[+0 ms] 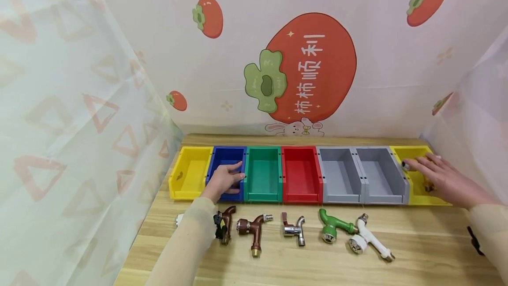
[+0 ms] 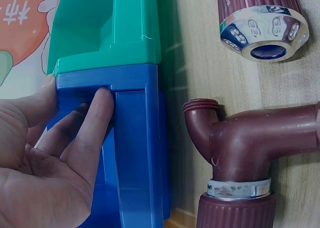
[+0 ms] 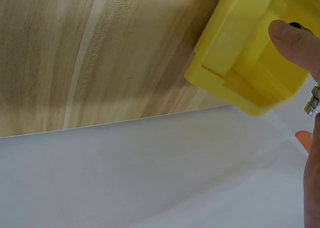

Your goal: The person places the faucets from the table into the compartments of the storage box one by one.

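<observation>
My left hand [image 1: 223,181] is at the blue bin [image 2: 134,158], its fingers inside and its thumb at the rim beside the green bin [image 1: 263,197]. It pinches the wall where the two bins meet. Over the right-hand yellow bin [image 1: 420,200], my right hand [image 1: 444,180] holds a faucet [image 1: 405,165], mostly hidden by the hand. A metal end and a brass-coloured end of that faucet show. In the right wrist view, the thumb [image 3: 295,45] lies over the yellow bin, with a metal fitting [image 3: 313,104] near the palm.
Left yellow, red [image 1: 302,198] and two grey bins [image 1: 343,199] complete the row. In front lie brown faucets [image 1: 255,233], a silver faucet [image 1: 293,230], a green faucet [image 1: 333,224] and a white faucet [image 1: 371,237]. My left forearm partly covers the leftmost items.
</observation>
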{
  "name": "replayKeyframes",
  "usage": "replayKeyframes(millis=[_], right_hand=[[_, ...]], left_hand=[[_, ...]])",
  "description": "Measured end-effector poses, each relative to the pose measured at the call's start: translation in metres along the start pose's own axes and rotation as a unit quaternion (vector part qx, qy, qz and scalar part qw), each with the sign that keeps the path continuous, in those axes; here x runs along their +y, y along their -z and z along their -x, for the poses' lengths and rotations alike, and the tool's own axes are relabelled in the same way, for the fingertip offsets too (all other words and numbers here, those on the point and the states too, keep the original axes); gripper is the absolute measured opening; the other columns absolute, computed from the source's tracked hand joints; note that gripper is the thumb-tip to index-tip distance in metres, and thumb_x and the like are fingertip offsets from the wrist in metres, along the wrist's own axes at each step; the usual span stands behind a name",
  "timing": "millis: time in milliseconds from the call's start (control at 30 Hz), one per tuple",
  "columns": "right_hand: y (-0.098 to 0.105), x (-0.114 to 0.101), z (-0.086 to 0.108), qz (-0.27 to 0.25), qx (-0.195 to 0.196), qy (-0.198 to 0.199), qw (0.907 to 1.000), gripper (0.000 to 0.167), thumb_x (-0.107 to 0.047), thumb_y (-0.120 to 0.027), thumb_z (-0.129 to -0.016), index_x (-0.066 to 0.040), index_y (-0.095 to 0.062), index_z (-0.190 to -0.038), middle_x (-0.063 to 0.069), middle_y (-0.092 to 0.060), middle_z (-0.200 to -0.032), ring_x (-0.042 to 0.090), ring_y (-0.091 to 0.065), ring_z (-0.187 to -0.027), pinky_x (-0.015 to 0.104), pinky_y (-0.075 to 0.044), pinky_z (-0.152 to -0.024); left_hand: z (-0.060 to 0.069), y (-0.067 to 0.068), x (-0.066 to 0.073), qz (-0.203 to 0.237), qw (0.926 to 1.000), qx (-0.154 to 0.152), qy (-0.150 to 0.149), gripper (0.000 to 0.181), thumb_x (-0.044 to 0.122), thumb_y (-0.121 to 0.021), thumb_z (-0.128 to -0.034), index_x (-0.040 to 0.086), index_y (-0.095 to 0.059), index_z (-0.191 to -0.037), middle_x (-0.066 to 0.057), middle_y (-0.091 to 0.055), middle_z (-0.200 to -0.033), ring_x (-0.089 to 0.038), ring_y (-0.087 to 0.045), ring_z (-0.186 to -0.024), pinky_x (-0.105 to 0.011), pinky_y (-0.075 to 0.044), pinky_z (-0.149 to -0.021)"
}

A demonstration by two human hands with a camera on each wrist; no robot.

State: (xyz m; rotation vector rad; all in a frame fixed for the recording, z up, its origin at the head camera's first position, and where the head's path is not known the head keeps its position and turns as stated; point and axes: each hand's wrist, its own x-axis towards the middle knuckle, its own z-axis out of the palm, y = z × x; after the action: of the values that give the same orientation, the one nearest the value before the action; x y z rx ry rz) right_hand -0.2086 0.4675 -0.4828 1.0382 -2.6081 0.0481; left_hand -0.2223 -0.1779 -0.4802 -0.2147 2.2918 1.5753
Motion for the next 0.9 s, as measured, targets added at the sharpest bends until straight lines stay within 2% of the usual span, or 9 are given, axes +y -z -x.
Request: replayKeyframes(millis=[167, 400, 533, 633, 800, 900], right_hand=[[0.001, 0.002, -0.002, -0.005, -0.01, -0.005, 0.9999, 0.129, 0.01, -0.096, -0.042, -0.006, -0.038, -0.155, 0.018, -0.051, -0.132, 0.047, -0.04, -0.122, 0.055, -0.003, -0.127], [0.006, 0.001, -0.003, 0.007, -0.049, -0.043, 0.9978, 0.128, 0.018, -0.09, -0.052, -0.015, -0.03, -0.16, 0.022, -0.048, -0.139, 0.053, -0.032, -0.138, 0.07, -0.007, -0.121], [0.007, 0.002, -0.004, 0.021, -0.067, -0.056, 0.996, 0.129, 0.017, -0.09, -0.054, -0.017, -0.027, -0.162, 0.026, -0.049, -0.141, 0.055, -0.032, -0.14, 0.072, -0.011, -0.119], [0.006, 0.003, -0.001, 0.02, -0.064, -0.056, 0.9962, 0.126, 0.019, -0.088, -0.057, -0.017, -0.028, -0.162, 0.026, -0.049, -0.14, 0.054, -0.028, -0.143, 0.071, -0.008, -0.12], [0.002, 0.007, 0.012, 0.02, -0.067, -0.056, 0.996, 0.122, 0.028, -0.077, -0.063, -0.02, -0.027, -0.163, 0.029, -0.051, -0.139, 0.051, -0.017, -0.151, 0.066, 0.002, -0.121], [0.0, 0.007, 0.019, 0.032, -0.082, -0.057, 0.9944, 0.123, 0.025, -0.078, -0.066, -0.022, -0.022, -0.165, 0.03, -0.051, -0.139, 0.052, -0.016, -0.151, 0.065, 0.005, -0.121]], left_hand=[[-0.001, 0.001, -0.001, -0.002, 1.0, 0.0, -0.001, 0.058, 0.019, -0.064, -0.1025, 0.029, -0.044, -0.156, -0.013, -0.058, -0.146, -0.032, -0.062, -0.127, -0.039, -0.063, -0.081], [-0.002, 0.0, -0.002, -0.001, 1.0, 0.0, 0.002, 0.059, 0.019, -0.065, -0.1023, 0.028, -0.044, -0.156, -0.014, -0.058, -0.147, -0.032, -0.061, -0.128, -0.039, -0.063, -0.081], [-0.003, 0.0, -0.002, -0.002, 1.0, 0.001, 0.002, 0.059, 0.019, -0.064, -0.1025, 0.028, -0.043, -0.157, -0.014, -0.057, -0.147, -0.032, -0.061, -0.128, -0.039, -0.063, -0.081], [-0.003, 0.0, -0.003, -0.006, 1.0, 0.001, 0.002, 0.059, 0.02, -0.064, -0.1025, 0.029, -0.043, -0.157, -0.013, -0.058, -0.147, -0.032, -0.061, -0.128, -0.039, -0.063, -0.081], [-0.004, 0.0, -0.003, -0.008, 1.0, 0.003, 0.004, 0.059, 0.022, -0.066, -0.1017, 0.03, -0.044, -0.156, -0.012, -0.059, -0.146, -0.032, -0.062, -0.127, -0.039, -0.063, -0.081], [-0.004, 0.0, -0.003, -0.008, 1.0, 0.003, 0.004, 0.059, 0.022, -0.065, -0.1018, 0.03, -0.044, -0.156, -0.012, -0.058, -0.146, -0.032, -0.062, -0.126, -0.039, -0.063, -0.081]])
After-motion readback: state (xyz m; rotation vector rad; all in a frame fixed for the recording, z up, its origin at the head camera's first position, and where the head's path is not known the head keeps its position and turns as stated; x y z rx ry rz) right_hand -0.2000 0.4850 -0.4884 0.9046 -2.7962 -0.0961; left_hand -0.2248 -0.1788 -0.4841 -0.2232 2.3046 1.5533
